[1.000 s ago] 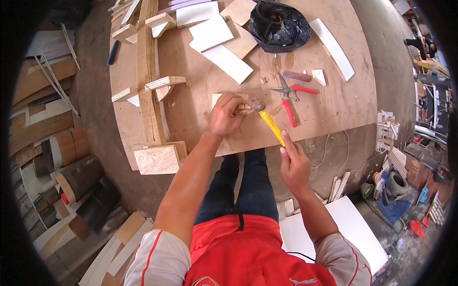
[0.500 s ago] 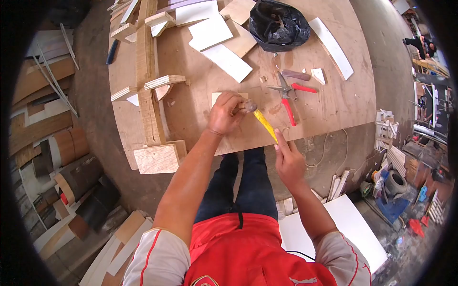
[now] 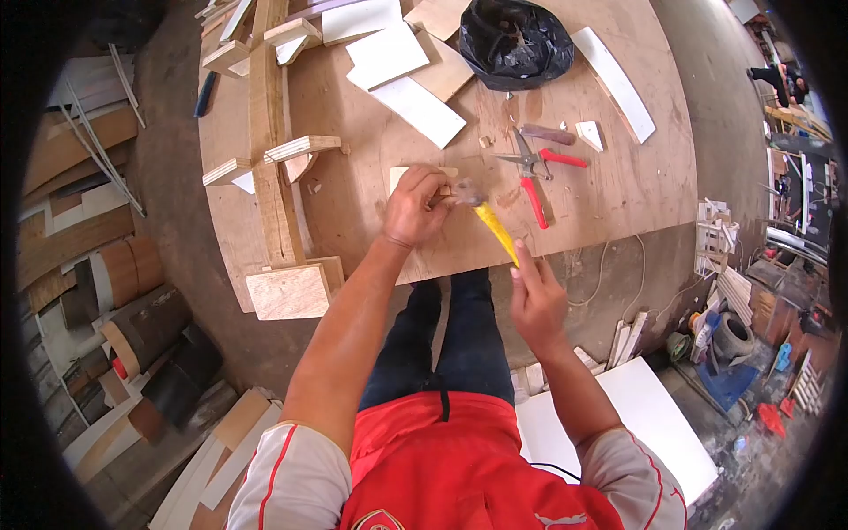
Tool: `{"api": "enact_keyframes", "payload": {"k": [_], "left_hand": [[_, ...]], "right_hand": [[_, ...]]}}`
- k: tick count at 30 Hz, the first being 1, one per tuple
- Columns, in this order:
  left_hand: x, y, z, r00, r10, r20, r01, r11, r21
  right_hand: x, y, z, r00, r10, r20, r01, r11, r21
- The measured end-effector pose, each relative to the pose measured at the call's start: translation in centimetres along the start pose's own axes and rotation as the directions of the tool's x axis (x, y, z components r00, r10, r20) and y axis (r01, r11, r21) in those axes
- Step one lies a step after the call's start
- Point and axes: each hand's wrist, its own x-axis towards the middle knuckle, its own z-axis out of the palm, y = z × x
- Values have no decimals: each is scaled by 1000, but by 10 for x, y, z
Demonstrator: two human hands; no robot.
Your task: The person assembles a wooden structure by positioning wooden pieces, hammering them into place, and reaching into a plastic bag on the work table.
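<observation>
My left hand [image 3: 413, 210] is closed in a pinch over a small pale board [image 3: 399, 175] near the table's front edge. What its fingertips grip is too small and hidden to name. My right hand [image 3: 538, 296] is wrapped round the lower end of a hammer's yellow handle [image 3: 496, 231]. The blurred hammer head [image 3: 467, 193] is right beside my left fingertips. To the right of it lie red-handled snips [image 3: 533, 175] with their blades apart, and a brown bar [image 3: 548, 134] rests just above them.
A long wooden beam [image 3: 265, 159] with side brackets and an end block [image 3: 288, 292] stands at the left of the table [image 3: 609, 199]. White boards [image 3: 415, 106], a black bag [image 3: 515, 49] and a curved strip [image 3: 616, 86] lie farther back. A distant person [image 3: 782, 86] is at upper right.
The hammer head has shifted a little left to beside my left fingertips, after small swings. My right hand has moved slightly left and down. My left hand has stayed almost in place.
</observation>
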Motion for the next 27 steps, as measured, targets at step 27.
{"api": "enact_keyframes", "payload": {"k": [27], "left_hand": [[0, 2, -4, 997, -41, 65, 39, 999, 24]], "right_hand": [[4, -5, -7, 985, 119, 124, -102, 985, -138]]}}
